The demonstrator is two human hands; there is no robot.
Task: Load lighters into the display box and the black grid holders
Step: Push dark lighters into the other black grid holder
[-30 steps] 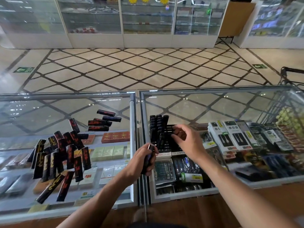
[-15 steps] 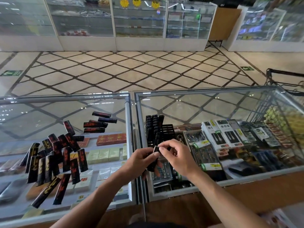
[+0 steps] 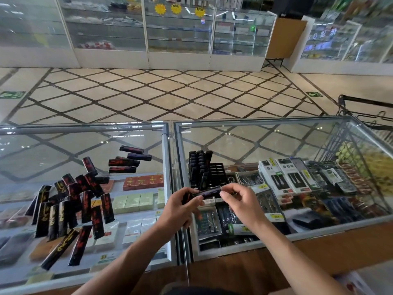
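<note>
My left hand and my right hand together hold one black lighter level between them, just in front of the black grid holder. The holder stands on the right glass counter; its left cells carry several upright black lighters, its right cells show open. Many loose black lighters with red or gold print lie scattered on the left glass counter, with a few more farther back.
A metal frame divides the two glass counters. Under the right glass lie packaged goods with yellow price tags. A shopping cart stands at the far right. Tiled floor and glass cabinets lie beyond.
My right hand drew back from the grid holder and met my left hand. The lighter, held upright in the left hand before, now lies level between both hands.
</note>
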